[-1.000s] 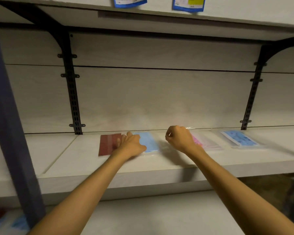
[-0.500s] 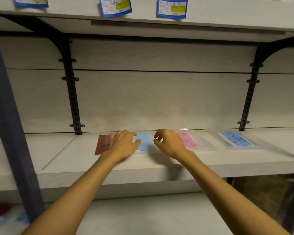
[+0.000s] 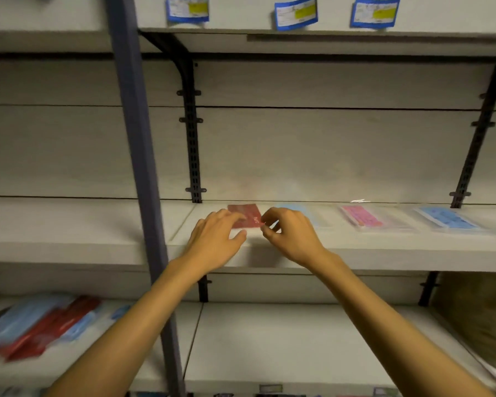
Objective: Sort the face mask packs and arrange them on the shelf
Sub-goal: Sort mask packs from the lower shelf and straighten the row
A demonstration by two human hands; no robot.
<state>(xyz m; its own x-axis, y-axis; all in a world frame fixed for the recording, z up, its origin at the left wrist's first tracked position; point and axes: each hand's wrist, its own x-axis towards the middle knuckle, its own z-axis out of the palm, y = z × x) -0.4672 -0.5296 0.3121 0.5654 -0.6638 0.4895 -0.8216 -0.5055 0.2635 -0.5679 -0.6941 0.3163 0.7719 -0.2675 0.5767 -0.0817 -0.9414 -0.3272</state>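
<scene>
Four face mask packs lie in a row on the middle shelf [image 3: 384, 250]: a red pack [image 3: 248, 216], a light blue pack [image 3: 307, 213] partly hidden behind my right hand, a pink pack [image 3: 360, 215] and a blue patterned pack [image 3: 447, 218]. My left hand [image 3: 215, 239] lies over the red pack's left part with fingers spread. My right hand [image 3: 289, 233] pinches the red pack's right edge between thumb and forefinger.
A heap of blue and red mask packs [image 3: 40, 325] lies on the lower shelf at the left. A dark blue upright post [image 3: 135, 167] stands in front, left of my hands. Black brackets [image 3: 194, 138] hold the shelves. Blue price labels [image 3: 295, 12] hang on the upper shelf edge.
Both hands moved left from the light blue and pink packs to the red pack. My right hand now pinches its edge. The view shifted, so the lower shelf's heap shows.
</scene>
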